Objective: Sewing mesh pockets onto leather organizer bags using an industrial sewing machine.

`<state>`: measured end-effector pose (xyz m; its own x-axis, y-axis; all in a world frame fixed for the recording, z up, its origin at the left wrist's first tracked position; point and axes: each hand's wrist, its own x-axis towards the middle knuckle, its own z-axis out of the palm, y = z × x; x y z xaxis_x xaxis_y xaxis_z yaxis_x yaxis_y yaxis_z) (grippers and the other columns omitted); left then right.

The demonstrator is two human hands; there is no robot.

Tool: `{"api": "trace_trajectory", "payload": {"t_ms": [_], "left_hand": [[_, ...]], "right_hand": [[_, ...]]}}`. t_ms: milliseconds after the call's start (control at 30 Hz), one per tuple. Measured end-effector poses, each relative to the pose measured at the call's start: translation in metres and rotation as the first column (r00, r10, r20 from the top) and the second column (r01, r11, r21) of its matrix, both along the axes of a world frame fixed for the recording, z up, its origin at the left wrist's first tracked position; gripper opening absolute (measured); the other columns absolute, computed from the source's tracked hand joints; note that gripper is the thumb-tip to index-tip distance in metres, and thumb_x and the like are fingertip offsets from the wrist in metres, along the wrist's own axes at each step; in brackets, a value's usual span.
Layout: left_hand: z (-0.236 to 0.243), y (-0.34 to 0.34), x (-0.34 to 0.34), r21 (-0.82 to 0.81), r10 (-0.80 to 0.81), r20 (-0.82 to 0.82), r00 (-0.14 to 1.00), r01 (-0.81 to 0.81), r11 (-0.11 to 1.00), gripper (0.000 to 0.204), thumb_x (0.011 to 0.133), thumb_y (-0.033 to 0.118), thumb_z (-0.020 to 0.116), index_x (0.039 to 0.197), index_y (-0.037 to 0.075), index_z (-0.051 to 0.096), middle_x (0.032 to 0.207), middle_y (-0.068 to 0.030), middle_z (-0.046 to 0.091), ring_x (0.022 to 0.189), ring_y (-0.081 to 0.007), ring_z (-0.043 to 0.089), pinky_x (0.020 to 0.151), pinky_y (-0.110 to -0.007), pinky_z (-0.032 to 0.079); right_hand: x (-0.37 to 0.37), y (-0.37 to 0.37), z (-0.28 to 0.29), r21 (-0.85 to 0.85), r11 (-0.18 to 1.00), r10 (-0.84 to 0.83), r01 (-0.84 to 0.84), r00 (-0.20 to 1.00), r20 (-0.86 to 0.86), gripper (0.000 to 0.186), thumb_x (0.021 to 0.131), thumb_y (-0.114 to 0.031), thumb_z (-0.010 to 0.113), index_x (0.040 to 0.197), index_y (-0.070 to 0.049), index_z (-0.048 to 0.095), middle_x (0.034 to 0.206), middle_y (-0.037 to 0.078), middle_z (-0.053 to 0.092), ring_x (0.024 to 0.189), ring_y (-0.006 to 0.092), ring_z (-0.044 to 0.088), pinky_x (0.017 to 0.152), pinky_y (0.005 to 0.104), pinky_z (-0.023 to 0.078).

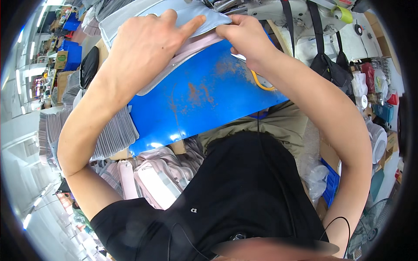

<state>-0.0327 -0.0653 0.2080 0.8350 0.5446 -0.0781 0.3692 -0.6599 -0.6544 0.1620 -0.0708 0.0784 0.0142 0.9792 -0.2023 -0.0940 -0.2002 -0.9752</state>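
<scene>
At the far edge of the blue work surface (204, 87) lies a light blue fabric piece (191, 13) with a pink strip (198, 47) and a grey edge along its near side. My left hand (146, 43) rests over this piece, thumb stretched out across it; its other fingers are bent over and partly hidden. At the piece's right end my right hand (246, 39) pinches the edge between thumb and fingers. Under my right wrist shows a yellow handle loop (262, 82) with a pale pointed part, likely scissors, mostly covered.
Stacked grey-edged pieces (113, 135) stand left of the surface, with pink and grey fabric pieces (159, 174) below. A pale machine body (300, 19), a yellow-green spool (344, 15) and a black bag (331, 69) are at the far right. A blue crate (331, 180) sits near my right arm.
</scene>
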Motion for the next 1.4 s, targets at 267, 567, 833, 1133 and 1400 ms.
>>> {"api": "trace_trajectory", "payload": {"t_ms": [267,567,833,1133,1400], "left_hand": [[0.000,-0.006,0.015,0.037,0.007,-0.054,0.999,-0.005,0.999,0.074,0.088,0.008,0.065,0.156,0.028,0.045,0.090,-0.0081,0.061,0.077,-0.0231,0.071,0.061,-0.035,0.056],[-0.003,-0.012,0.020,0.007,0.020,-0.032,0.999,-0.020,1.000,0.072,0.088,0.008,0.065,0.155,0.028,0.048,0.089,-0.0092,0.061,0.077,-0.0238,0.072,0.062,-0.035,0.057],[-0.004,-0.001,-0.001,-0.044,-0.033,-0.041,0.999,0.032,0.999,0.073,0.088,0.009,0.064,0.155,0.033,0.048,0.089,-0.0077,0.058,0.075,-0.0223,0.069,0.062,-0.034,0.056],[0.009,0.016,-0.011,-0.143,-0.032,-0.082,0.996,0.020,0.989,0.074,0.083,0.005,0.065,0.150,0.035,0.056,0.086,-0.0071,0.053,0.069,-0.0221,0.063,0.059,-0.036,0.052],[0.027,0.016,0.010,-0.136,-0.023,-0.102,0.994,0.009,0.991,0.062,0.084,0.004,0.066,0.142,0.025,0.064,0.090,-0.0090,0.055,0.071,-0.0238,0.066,0.060,-0.035,0.053]], "right_hand": [[-0.018,0.003,-0.003,0.027,0.983,-0.184,0.183,0.983,0.026,0.032,0.081,-0.021,0.079,0.103,0.003,0.073,0.086,0.010,0.072,0.079,0.0187,0.067,0.068,0.0364,0.051],[-0.001,0.011,-0.003,-0.029,0.999,-0.045,0.044,0.999,-0.024,0.022,0.082,-0.016,0.074,0.097,0.000,0.072,0.069,0.007,0.062,0.058,0.0140,0.058,0.050,0.0332,0.042],[0.005,-0.001,-0.008,0.010,0.999,-0.030,0.031,0.996,-0.084,0.032,0.085,-0.011,0.075,0.116,-0.002,0.073,0.096,0.006,0.073,0.087,0.0152,0.068,0.070,0.0323,0.056],[0.008,-0.006,-0.017,0.018,1.000,0.014,-0.009,0.953,-0.304,0.034,0.089,-0.012,0.078,0.121,-0.002,0.073,0.104,0.005,0.075,0.094,0.0133,0.070,0.076,0.0294,0.057],[-0.001,0.003,-0.021,-0.034,0.996,-0.084,0.076,0.872,-0.483,0.025,0.089,-0.008,0.078,0.111,0.002,0.074,0.097,0.006,0.074,0.087,0.0123,0.069,0.076,0.0285,0.057]]}}
